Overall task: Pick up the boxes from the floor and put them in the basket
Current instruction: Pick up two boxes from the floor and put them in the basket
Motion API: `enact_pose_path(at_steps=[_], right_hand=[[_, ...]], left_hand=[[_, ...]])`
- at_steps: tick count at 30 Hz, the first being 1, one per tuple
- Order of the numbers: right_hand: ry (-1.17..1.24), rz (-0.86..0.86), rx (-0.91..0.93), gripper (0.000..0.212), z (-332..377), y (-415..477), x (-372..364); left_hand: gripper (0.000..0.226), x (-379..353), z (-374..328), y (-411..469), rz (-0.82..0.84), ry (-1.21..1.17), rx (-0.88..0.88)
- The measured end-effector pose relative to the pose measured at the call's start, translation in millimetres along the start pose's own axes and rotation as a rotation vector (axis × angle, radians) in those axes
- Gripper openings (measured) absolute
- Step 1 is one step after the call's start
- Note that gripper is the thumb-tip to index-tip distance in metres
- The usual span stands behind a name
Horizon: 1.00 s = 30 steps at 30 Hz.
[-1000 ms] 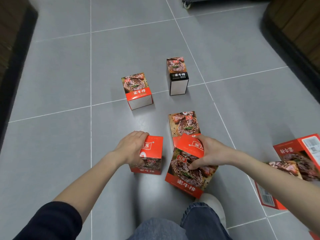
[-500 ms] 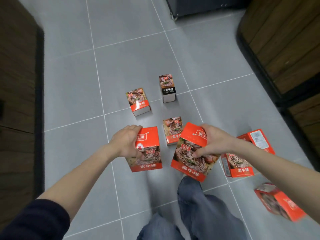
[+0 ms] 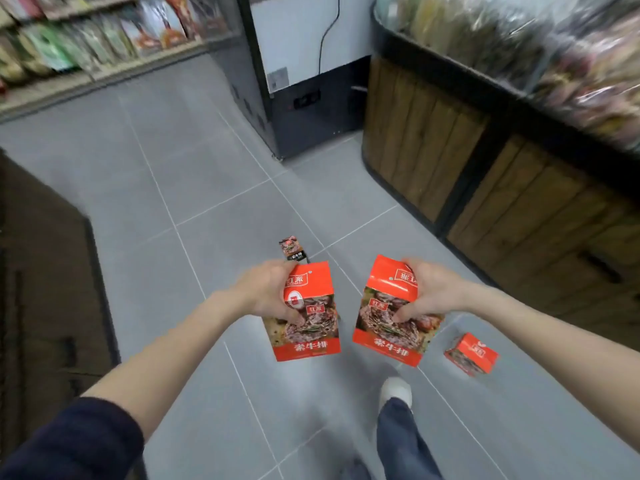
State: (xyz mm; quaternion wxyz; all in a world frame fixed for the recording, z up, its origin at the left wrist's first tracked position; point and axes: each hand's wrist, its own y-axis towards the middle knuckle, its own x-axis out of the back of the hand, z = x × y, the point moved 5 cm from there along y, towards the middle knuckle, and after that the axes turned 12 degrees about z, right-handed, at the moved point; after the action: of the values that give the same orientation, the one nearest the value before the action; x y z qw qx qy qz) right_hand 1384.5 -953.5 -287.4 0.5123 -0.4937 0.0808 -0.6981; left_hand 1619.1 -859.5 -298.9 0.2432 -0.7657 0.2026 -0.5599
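My left hand (image 3: 268, 292) grips a red box (image 3: 308, 323) with a steak picture by its top, held in the air above the grey tiled floor. My right hand (image 3: 427, 292) grips a second, similar red box (image 3: 389, 327) the same way, just to the right of the first. On the floor a black-banded box (image 3: 292, 248) stands beyond my left hand, and a red box (image 3: 471, 353) lies at the right. No basket is in view.
A wooden display stand (image 3: 485, 161) heaped with packaged goods runs along the right. A dark cabinet (image 3: 298, 109) stands ahead, shelves of packets (image 3: 104, 36) at the far left, a dark fixture (image 3: 41, 271) at the near left. My leg and white shoe (image 3: 396, 391) are below the boxes.
Both hands have lifted their boxes off the floor and higher. The view has risen and tilted up, so the shelves now show and some floor boxes have dropped out of sight.
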Motion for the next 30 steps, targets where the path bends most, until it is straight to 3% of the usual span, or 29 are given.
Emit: enact_pose_path(at_steps=[8,15,21,30], right_hand=[[0.054,-0.203,-0.145,0.081,-37.4,-151.3,20.9],[0.179,-0.381,-0.397,0.093,-128.3,-325.8,-14.5],[0.337,-0.542,-0.641,0.092,-201.8,-515.5,-100.3],[0.509,-0.762,-1.014,0.096,-252.2,-802.7,-276.8]], left_hand=[[0.094,45.2,-142.4,-31.1,-0.007,0.200,-0.192],[0.095,36.6,-330.1,-39.9,0.035,0.416,-0.448],[0.099,-27.3,-526.5,-89.2,0.037,0.595,-0.713],[0.093,-189.3,-795.5,-237.5,0.147,0.722,-1.120]])
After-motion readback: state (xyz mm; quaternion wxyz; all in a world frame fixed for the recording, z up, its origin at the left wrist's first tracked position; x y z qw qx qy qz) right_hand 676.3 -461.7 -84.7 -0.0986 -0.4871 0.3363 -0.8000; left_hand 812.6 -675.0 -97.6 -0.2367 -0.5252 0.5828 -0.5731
